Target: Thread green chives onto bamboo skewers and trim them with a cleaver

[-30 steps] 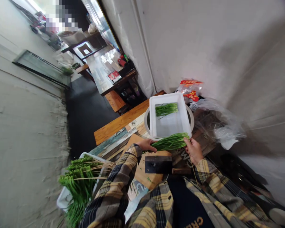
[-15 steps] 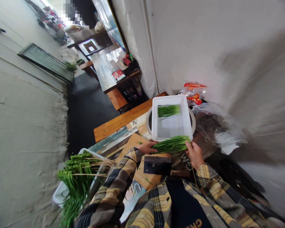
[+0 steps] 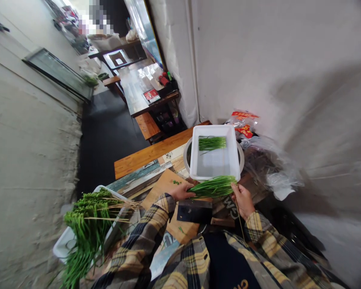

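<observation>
A bunch of green garlic chives (image 3: 213,187) is stretched between my two hands, just in front of a white plastic tray (image 3: 194,166). My left hand (image 3: 182,191) is closed round the bunch's left end. At the pale right end, my right hand (image 3: 244,201) has its fingers pinched at the stems, with a thin bamboo skewer (image 3: 240,220) hanging down from it. Whether the skewer passes through the stems I cannot tell. Inside the tray lies a shorter bundle of chives (image 3: 212,143). Below my hands a cleaver (image 3: 194,212) rests on the wooden cutting board (image 3: 183,230).
To the left, a white bin (image 3: 60,247) holds chives on skewers (image 3: 88,224). The tray sits over a round metal basin (image 3: 241,157). Plastic bags (image 3: 267,156) lie at right by the wall. A bench (image 3: 153,152) runs behind the table; another table (image 3: 135,92) stands farther back.
The view has shifted slightly, so the tray and bin appear a little lower and farther left. Both hands keep hold at the bunch's two ends, much as before.
</observation>
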Demonstrator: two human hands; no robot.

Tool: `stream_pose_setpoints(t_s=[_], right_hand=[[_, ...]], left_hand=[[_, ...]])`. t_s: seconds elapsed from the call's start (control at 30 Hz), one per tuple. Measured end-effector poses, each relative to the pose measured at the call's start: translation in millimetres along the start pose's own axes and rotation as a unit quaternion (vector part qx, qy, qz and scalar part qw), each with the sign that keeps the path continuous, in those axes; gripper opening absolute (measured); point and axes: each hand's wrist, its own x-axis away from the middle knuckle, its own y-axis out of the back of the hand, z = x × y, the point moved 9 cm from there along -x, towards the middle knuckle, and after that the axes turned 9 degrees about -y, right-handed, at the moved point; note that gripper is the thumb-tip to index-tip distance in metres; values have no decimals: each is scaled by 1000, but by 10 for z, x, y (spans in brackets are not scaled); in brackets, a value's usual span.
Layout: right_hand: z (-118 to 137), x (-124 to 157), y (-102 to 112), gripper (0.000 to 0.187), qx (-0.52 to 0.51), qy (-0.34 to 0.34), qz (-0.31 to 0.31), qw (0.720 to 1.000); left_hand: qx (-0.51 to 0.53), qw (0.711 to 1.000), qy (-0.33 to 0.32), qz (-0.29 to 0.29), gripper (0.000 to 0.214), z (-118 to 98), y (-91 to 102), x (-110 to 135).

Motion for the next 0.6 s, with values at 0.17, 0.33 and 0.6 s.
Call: stream_pose_setpoints(t_s=[0.17,0.33,0.6], right_hand=[[172,245,-223,40,109,79,58,989],[-37,371,-1115,37,271,115,198,935],[-495,337,-2211,16,398,152,264,866]], left_hand=[[43,998,6,-36,35,251,-78,460],[85,987,63,-124,45,799,-162,1310],[58,938,159,-302,41,1721,-303,1952]])
